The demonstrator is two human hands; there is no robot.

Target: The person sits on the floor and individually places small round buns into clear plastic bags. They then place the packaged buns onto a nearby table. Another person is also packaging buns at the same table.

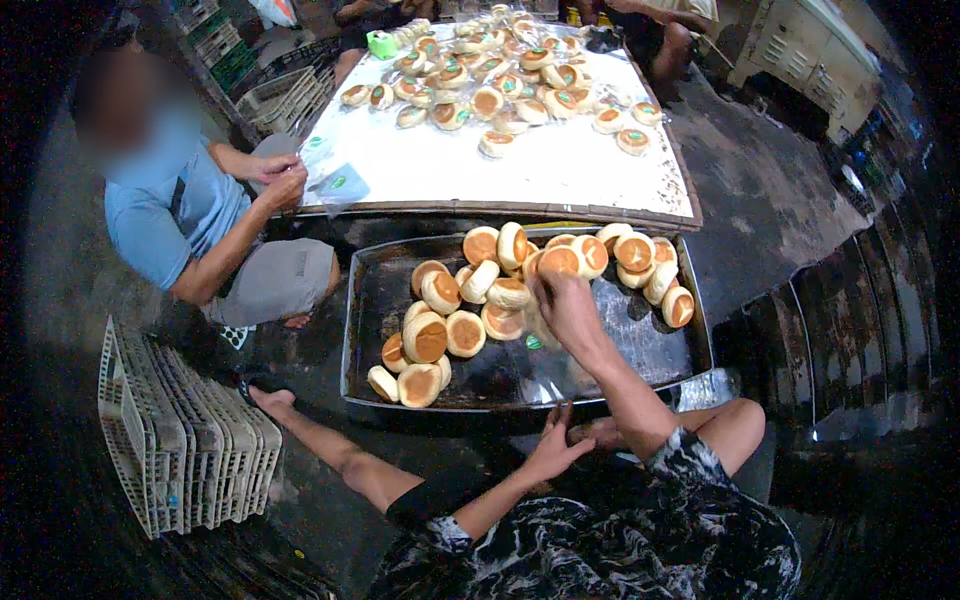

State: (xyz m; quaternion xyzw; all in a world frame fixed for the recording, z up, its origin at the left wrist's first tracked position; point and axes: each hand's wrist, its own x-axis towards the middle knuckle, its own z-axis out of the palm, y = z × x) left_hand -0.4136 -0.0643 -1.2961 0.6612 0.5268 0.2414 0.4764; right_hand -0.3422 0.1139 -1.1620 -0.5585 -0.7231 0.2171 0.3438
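A dark metal tray (pixel 480 375) with round, flat, browned buns (pixel 465 334) lies before me. My right hand (pixel 566 307) reaches over it, its bent fingers against a bun (pixel 560 261) near the far side; whether they grip it is hard to tell. Below these fingers, a clear plastic bag with a green mark (pixel 534 342) lies over the tray. At the tray's near rim is my left hand (pixel 556 448), palm partly turned up and fingers pointing to the tray; the bag's near end seems close to its fingertips, but contact is unclear.
Beyond the tray, a white-topped table (pixel 420 172) bears many bagged buns (pixel 487 101). A person (pixel 180 217) sits at the left, hands at the table's edge by flat plastic bags (pixel 341 182). Plastic crates (pixel 187 442) stand at lower left. Other people's limbs show at the far end.
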